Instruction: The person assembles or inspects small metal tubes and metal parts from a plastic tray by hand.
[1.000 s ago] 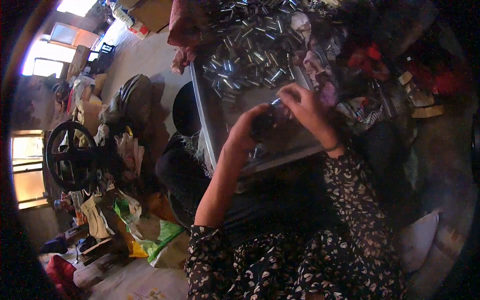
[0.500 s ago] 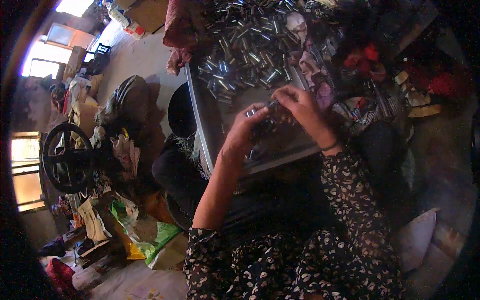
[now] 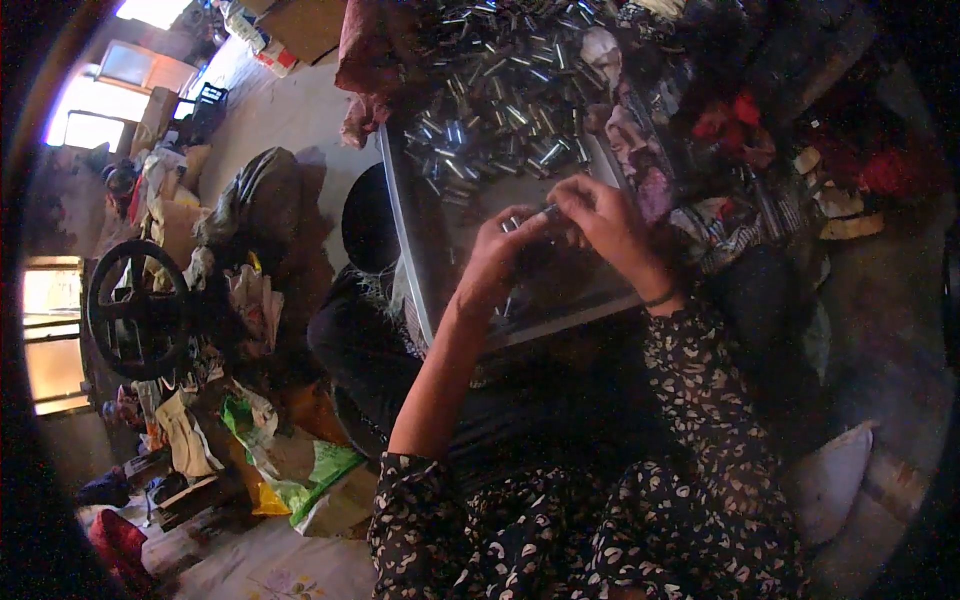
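Observation:
A shallow tray with a pale metal rim [image 3: 404, 250] lies in front of me. Its far part holds a heap of small shiny metal cylinders [image 3: 500, 110]. Over the near part, my left hand [image 3: 497, 248] is closed round a metal cylinder [image 3: 512, 224], whose bright end shows by the thumb. My right hand [image 3: 608, 225] meets the left fingertips, its thumb and fingers pinched together. Whatever lies in that pinch is too small and dark to make out. Below my left hand, another small metal cylinder [image 3: 507, 303] lies in the tray.
Crumpled pinkish cloth [image 3: 625, 135] borders the tray's right side, with red cloth [image 3: 735, 120] farther right. At left stand a black handwheel [image 3: 138, 308] and a grey sack [image 3: 260, 195]. A green and white plastic bag [image 3: 295, 460] lies on the floor.
The view has shifted slightly. My hands have stayed together over the tray, and the left fingers and thumb have turned a little toward the right fingertips.

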### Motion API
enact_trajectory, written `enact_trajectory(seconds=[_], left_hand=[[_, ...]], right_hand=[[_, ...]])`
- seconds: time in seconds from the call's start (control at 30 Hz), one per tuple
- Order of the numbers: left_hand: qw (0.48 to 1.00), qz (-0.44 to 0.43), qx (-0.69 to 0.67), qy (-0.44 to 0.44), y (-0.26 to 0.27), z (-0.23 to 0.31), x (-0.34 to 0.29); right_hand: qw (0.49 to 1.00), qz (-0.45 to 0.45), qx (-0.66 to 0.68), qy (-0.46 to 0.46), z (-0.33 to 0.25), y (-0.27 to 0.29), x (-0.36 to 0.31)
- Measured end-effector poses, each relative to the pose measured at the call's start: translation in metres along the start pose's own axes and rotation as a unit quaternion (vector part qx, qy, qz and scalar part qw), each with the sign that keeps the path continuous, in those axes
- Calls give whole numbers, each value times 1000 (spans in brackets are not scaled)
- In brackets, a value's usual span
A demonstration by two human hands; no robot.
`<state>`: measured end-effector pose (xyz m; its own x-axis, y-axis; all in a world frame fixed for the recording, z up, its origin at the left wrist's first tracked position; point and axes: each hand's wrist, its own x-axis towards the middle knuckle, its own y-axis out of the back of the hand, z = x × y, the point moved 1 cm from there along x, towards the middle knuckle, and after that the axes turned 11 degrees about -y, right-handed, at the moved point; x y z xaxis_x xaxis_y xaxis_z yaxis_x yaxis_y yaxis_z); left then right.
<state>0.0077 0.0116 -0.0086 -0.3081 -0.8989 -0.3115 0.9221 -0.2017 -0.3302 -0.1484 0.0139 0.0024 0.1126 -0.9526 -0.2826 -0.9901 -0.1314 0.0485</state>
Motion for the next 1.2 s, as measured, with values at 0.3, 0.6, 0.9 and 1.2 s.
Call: enact_trajectory(seconds=[0.3,0.6,0.9,1.2], left_hand=[[990,18,135,-44,-1,12,-15],[951,234,14,-203,113,58,-22],[936,311,44,-158,279,-9,27],[921,227,-279,-146,245,34,18]], right_hand=[[998,33,0,59,18,-9,6],[993,-76,91,-14,4,-3,-2],[993,-95,50,-49,-16,-17,-11],[996,-9,74,-42,-14,-18,-10]])
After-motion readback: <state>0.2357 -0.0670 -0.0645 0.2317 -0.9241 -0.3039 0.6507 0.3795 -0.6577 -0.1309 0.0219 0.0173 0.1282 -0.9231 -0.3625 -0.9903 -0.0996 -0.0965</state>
